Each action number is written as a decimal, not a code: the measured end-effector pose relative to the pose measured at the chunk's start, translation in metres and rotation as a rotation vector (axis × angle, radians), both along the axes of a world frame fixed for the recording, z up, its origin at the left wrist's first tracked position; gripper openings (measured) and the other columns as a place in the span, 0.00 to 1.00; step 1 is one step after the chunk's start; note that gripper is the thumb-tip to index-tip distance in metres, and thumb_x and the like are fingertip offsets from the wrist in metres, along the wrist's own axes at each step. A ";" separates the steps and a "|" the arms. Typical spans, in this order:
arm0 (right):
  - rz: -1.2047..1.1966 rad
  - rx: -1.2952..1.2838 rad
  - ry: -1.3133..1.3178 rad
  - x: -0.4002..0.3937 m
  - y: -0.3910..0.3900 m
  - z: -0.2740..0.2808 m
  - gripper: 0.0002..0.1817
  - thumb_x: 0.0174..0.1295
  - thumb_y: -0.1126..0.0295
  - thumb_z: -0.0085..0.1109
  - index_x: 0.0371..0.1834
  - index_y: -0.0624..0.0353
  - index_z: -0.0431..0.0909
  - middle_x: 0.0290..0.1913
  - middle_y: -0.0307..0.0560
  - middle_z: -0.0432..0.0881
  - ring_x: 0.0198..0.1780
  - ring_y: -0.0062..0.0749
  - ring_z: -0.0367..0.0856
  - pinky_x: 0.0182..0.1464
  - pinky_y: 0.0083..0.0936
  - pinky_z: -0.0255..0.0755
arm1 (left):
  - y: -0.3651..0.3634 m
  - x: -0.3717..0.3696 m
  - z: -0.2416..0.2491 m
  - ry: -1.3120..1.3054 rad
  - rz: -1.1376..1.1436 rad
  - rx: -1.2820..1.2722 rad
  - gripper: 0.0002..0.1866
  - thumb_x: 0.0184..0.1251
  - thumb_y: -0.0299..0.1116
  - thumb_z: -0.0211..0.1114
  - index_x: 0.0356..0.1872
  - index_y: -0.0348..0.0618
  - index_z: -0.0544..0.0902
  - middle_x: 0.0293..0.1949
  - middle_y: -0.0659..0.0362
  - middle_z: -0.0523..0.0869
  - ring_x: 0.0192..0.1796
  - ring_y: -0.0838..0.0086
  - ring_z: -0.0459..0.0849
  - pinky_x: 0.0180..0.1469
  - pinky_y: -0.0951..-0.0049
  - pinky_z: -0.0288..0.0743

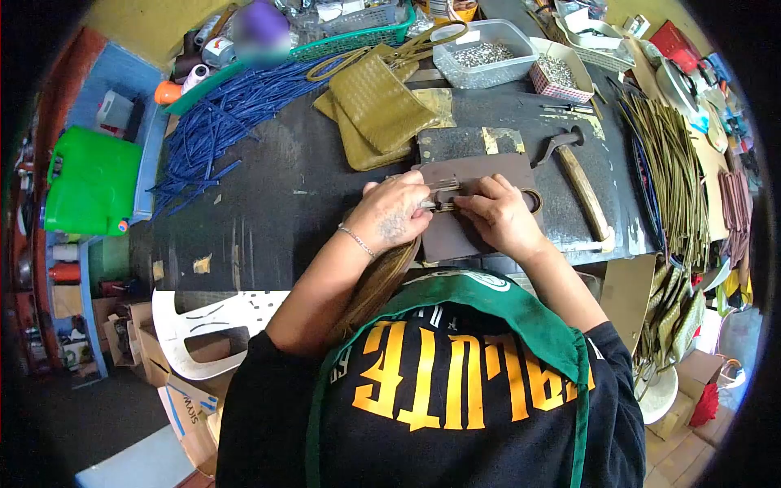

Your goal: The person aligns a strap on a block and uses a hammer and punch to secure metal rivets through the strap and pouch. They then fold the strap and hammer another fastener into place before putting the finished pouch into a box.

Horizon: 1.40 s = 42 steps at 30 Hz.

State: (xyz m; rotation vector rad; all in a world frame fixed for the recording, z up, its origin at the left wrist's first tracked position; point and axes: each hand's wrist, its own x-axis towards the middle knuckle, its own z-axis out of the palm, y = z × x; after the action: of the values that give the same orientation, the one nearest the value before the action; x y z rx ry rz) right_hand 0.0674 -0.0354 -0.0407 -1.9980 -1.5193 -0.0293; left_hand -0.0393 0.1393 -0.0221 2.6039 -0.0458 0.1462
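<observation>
Between left hand [396,210] and right hand [501,215], small fitting [443,196], touching both.

The black shirt [484,427] is bearing upside-down orange letters [465,382] reading "LUTE", others partly covered; a cardboard box [189,419] is showing "SKYW".

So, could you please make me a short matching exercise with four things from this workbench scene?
Column one:
1. hammer
2. jerrycan
3. clear tub
4. left hand

Column two:
A. bright green
B. has a bracelet at its wrist
C. lies to the right of the brown sheet
D. contains small shiny pieces

Pairs: 1-C, 2-A, 3-D, 4-B.
</observation>
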 end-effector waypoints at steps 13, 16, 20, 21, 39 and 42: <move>-0.042 -0.060 -0.106 -0.013 0.009 0.006 0.11 0.42 0.67 0.61 0.32 0.52 0.78 0.28 0.36 0.71 0.33 0.33 0.69 0.33 0.28 0.63 | 0.001 -0.010 -0.015 -0.005 0.116 -0.253 0.13 0.41 0.29 0.65 0.18 0.37 0.67 0.21 0.53 0.68 0.27 0.59 0.70 0.30 0.66 0.64; -0.068 -0.078 -0.129 -0.016 0.012 0.010 0.09 0.44 0.65 0.59 0.31 0.49 0.79 0.28 0.34 0.70 0.35 0.31 0.67 0.36 0.30 0.62 | 0.001 -0.009 -0.014 0.032 0.122 -0.291 0.14 0.40 0.29 0.66 0.17 0.37 0.67 0.21 0.54 0.68 0.27 0.59 0.70 0.31 0.66 0.64; -0.022 -0.037 -0.115 -0.018 0.014 0.003 0.11 0.43 0.67 0.58 0.33 0.48 0.78 0.29 0.34 0.70 0.36 0.31 0.67 0.38 0.30 0.62 | -0.001 -0.011 -0.014 0.066 0.144 -0.256 0.13 0.38 0.29 0.67 0.19 0.36 0.70 0.22 0.54 0.69 0.29 0.61 0.71 0.32 0.67 0.65; -0.034 -0.012 -0.089 -0.020 0.015 0.001 0.11 0.43 0.67 0.58 0.33 0.49 0.78 0.29 0.34 0.70 0.37 0.31 0.67 0.39 0.30 0.62 | -0.004 -0.012 -0.013 -0.093 0.165 -0.213 0.12 0.38 0.29 0.67 0.21 0.37 0.72 0.23 0.55 0.71 0.30 0.62 0.72 0.33 0.67 0.66; 0.130 -0.066 -0.112 0.004 0.006 0.012 0.13 0.39 0.68 0.62 0.33 0.48 0.80 0.30 0.35 0.71 0.35 0.32 0.69 0.33 0.29 0.62 | -0.008 -0.012 -0.020 -0.268 -0.009 -0.056 0.14 0.31 0.22 0.64 0.27 0.42 0.77 0.27 0.59 0.77 0.36 0.66 0.74 0.35 0.70 0.67; 0.109 -0.047 -0.134 -0.004 0.008 0.006 0.12 0.39 0.68 0.62 0.32 0.49 0.79 0.30 0.35 0.72 0.36 0.31 0.69 0.34 0.29 0.63 | -0.008 -0.012 -0.026 -0.284 -0.024 -0.038 0.13 0.35 0.23 0.65 0.28 0.41 0.77 0.27 0.58 0.77 0.34 0.66 0.74 0.36 0.72 0.67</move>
State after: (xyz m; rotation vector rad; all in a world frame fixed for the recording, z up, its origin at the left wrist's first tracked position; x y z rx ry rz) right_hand 0.0639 -0.0277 -0.0344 -1.9808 -1.7265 -0.0847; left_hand -0.0508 0.1313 -0.0481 2.5242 -0.1738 0.5015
